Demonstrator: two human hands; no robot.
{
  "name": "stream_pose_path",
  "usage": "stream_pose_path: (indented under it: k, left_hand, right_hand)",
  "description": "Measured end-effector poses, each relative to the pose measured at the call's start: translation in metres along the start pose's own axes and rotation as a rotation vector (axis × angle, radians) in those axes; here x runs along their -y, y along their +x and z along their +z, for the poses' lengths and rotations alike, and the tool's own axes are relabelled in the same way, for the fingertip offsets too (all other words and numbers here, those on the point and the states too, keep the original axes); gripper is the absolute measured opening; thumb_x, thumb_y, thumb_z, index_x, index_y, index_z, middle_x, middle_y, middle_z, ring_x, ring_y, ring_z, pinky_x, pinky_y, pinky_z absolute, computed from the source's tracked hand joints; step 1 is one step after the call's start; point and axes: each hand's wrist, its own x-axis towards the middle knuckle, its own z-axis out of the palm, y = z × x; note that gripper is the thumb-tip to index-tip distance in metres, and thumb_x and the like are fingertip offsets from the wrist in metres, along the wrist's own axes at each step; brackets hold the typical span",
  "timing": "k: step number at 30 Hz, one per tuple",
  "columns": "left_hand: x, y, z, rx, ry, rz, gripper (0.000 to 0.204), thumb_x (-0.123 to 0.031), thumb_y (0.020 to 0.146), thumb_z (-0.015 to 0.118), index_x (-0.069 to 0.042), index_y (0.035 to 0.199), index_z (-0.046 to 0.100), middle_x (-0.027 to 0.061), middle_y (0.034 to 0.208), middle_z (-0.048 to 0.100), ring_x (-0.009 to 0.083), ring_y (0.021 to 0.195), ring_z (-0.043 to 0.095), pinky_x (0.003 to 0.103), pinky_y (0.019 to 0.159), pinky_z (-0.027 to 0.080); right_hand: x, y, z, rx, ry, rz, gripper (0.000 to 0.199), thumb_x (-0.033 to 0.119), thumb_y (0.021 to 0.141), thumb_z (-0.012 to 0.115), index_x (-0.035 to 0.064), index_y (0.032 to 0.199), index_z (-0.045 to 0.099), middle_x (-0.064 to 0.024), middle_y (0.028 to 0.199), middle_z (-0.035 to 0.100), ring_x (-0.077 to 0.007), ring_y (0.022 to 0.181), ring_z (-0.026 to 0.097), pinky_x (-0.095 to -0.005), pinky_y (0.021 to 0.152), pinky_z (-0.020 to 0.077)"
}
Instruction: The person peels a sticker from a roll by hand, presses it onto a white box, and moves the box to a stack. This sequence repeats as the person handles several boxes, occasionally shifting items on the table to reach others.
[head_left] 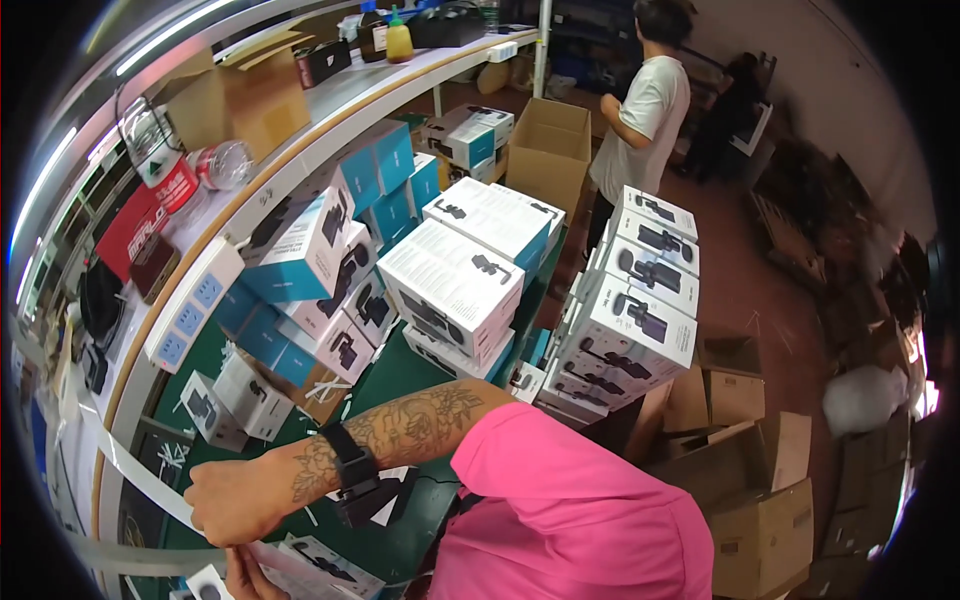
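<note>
My right hand [235, 500] reaches across to the lower left, its fingers curled into a fist. What it grips, if anything, is hidden. Just below it, my left hand [248, 578] shows only partly at the lower edge, its fingers pinched together close under the right one. I cannot make out what lies between them. Beside the hands lies a white printed box [325, 562] with a dark device pictured on it. Two small white boxes [255, 395] stand farther up on the green work surface [400, 375]. A pale strip [140, 480] runs toward my right hand.
Stacked white boxes [455, 280] and teal-sided boxes [375, 175] fill the bench, with another stack [630, 330] at right. A shelf with a power strip [195, 305] borders the left. Open cartons [760, 530] sit on the floor. A person [650, 110] stands beyond.
</note>
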Motion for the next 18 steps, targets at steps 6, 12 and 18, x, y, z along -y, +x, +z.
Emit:
stream_pose_path:
  k: [6,12,18]
  left_hand:
    - [-0.035,0.008,0.006,0.071,0.174,0.089,0.032,-0.004,0.099,0.059,0.009,0.128,0.061,0.0232,0.117,0.070,0.0264,0.103,0.068,0.033,0.092,0.053]
    - [0.005,-0.002,0.000,0.076,-0.023,-0.062,0.038,-0.011,0.104,0.048,0.010,0.135,0.055,0.0217,0.130,0.064,0.0266,0.120,0.061,0.035,0.102,0.046]
    - [-0.019,-0.011,0.041,-0.048,-0.319,-0.279,0.032,-0.006,0.101,0.053,0.008,0.128,0.057,0.0132,0.110,0.073,0.0128,0.094,0.065,0.024,0.084,0.049]
  right_hand:
    - [-0.015,0.003,0.006,0.058,0.227,-0.005,0.013,0.021,0.058,0.074,0.0110,0.066,0.073,-0.0073,0.064,0.067,-0.0307,0.063,0.067,-0.0422,0.048,0.0451]
    - [-0.028,0.003,0.030,-0.098,0.128,0.107,0.019,0.023,0.056,0.072,0.0067,0.064,0.069,-0.0118,0.070,0.068,-0.0319,0.067,0.070,-0.0452,0.056,0.0529]
    - [-0.079,-0.112,0.058,-0.123,0.198,0.341,0.028,0.010,0.081,0.065,0.0064,0.109,0.069,-0.0124,0.096,0.071,-0.0326,0.088,0.066,-0.0454,0.081,0.0495]
